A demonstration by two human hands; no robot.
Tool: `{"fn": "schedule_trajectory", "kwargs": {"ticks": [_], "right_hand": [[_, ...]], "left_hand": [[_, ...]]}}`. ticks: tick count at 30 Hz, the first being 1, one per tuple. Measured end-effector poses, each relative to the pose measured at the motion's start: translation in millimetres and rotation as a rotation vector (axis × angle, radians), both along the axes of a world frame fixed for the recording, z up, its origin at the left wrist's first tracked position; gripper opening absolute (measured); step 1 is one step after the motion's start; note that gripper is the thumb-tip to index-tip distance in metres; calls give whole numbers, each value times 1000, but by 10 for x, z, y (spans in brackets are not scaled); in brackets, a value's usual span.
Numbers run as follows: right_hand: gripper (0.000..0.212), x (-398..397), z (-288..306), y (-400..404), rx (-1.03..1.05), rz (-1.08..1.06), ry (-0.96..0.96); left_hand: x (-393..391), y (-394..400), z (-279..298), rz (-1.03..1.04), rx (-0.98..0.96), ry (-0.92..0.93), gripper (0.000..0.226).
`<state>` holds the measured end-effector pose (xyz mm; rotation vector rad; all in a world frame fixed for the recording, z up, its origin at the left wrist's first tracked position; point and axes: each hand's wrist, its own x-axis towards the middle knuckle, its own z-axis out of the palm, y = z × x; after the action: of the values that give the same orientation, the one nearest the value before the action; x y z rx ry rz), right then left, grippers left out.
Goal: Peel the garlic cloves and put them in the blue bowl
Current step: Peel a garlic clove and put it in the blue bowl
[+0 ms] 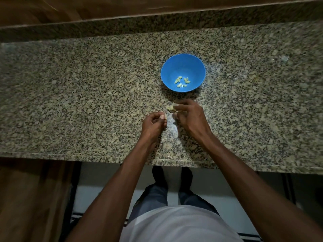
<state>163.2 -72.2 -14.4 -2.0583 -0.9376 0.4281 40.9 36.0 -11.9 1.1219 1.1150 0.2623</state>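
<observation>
Left hand [154,122], at 9 o'clock of the pair, is curled, thumb against fingertips; a pale scrap, probably skin, seems pinched there, though blur leaves this uncertain. Just beside it, at about 2 o'clock, the right hand [187,113] pinches a garlic clove [170,108] in its fingertips, low over the worktop [78,88]; the clove's long axis cannot be told. The bowl [183,58] lies at 12 o'clock from the right hand, near but apart, with several peeled cloves [181,82] on its floor. The right hand is the nearer and carries the clove, so the drop likely calls for a short forward reach once peeling ends.
</observation>
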Motion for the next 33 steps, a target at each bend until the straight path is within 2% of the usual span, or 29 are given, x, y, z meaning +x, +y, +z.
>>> {"fn": "schedule_trajectory", "kwargs": {"ticks": [3,6,9,15,21,33], "right_hand": [[25,-56,7,11,16,-20,358],[18,-97,-33,46,52,-111,557],[9,-127,-44,63,83,-116,674],[8,-116,-98,19,-56,-112,460],[5,-27,-92,-36,-49,-124,472],[8,21,-95,-59,-68,-101,360]], "left_hand": [[7,-17,9,-40,-6,-15,17],[12,-38,29,-11,-48,-49,30],[-11,-27,23,-6,-32,-54,31],[-65,-47,-24,-146,278,141,14],[-142,-7,-47,-153,291,137,16],[-173,-70,-11,-140,237,61,12]]}}
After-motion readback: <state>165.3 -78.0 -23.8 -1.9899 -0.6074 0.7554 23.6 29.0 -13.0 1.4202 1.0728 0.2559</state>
